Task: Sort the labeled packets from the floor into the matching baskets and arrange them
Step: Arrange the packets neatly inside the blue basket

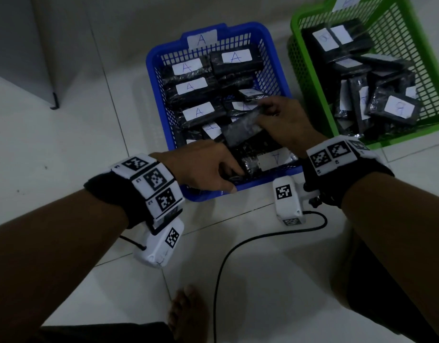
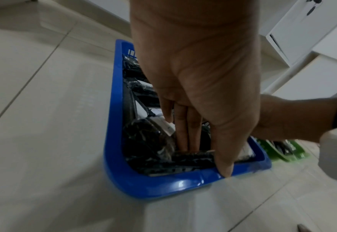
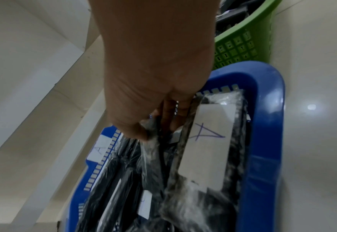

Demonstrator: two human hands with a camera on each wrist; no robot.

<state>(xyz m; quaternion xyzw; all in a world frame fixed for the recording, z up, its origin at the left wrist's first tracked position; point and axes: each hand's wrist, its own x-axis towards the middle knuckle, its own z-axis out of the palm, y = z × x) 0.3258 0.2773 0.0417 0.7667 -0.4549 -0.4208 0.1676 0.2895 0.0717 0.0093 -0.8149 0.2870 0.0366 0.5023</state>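
Note:
The blue basket [image 1: 270,35] [image 2: 163,185] [image 3: 267,141], tagged A, holds several black wrapped packets with white A labels. My right hand [image 1: 265,115] [image 3: 155,130] pinches one unlabeled-side black packet [image 1: 240,131] [image 3: 153,149], tilted above the others in the basket's middle. My left hand [image 1: 235,180] [image 2: 205,158] is at the near wall. Its straight fingers [image 2: 187,138] push down between packets and its thumb rests on the rim. An A-labeled packet [image 1: 275,158] [image 3: 203,141] lies at the near right corner.
The green basket [image 1: 310,18] [image 3: 243,44] [image 2: 290,157], right of the blue one, holds several black labeled packets. A grey cabinet [image 1: 20,45] stands far left. A black cable [image 1: 238,243] and my bare foot [image 1: 186,310] lie on the white tiles.

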